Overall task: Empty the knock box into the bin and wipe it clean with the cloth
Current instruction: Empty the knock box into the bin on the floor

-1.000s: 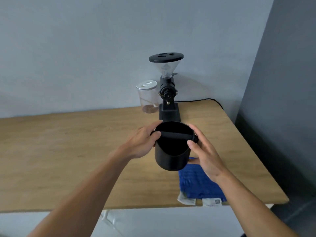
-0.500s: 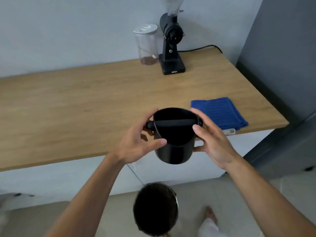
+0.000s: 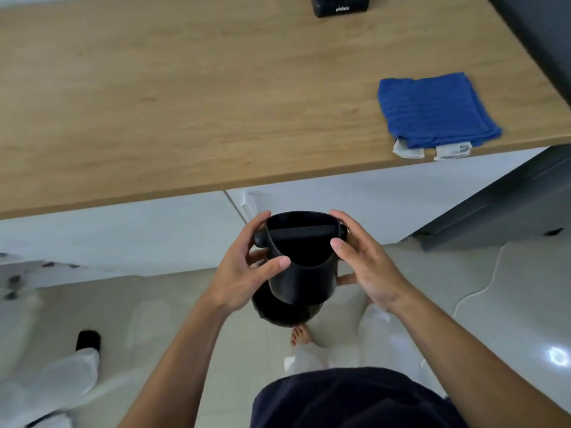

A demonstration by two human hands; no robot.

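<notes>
Right, you hold the black knock box (image 3: 301,267) upright in mid-air, off the counter, in front of its near edge. Your left hand (image 3: 244,273) wraps the box's 9 o'clock side, thumb across the front wall, fingers behind by the bar's end knob. Your right hand (image 3: 367,267) cups the 3 o'clock side, thumb on the rim, fingers curled round the back. Both hands press on the box from opposite sides, not spread flat. Box mouth faces up; the knock bar (image 3: 299,234) runs 9 to 3 across it. Contents too dark to tell.

Directly under the box, at its 6 o'clock, the dark bin (image 3: 284,313) shows only partly; the box hides most of its rim. A bare foot (image 3: 301,333) sits just beside the bin at 6 o'clock.

The wooden counter (image 3: 185,103) fills the top; its front edge runs above your hands. The blue cloth (image 3: 432,111) lies folded at 2 o'clock, its tags right at the counter's edge. A black appliance base (image 3: 341,6) sits at 12 o'clock. The counter surface between is bare. The pale floor (image 3: 154,304) at 8 o'clock is open; a grey cabinet (image 3: 509,205) stands at 3 o'clock.
</notes>
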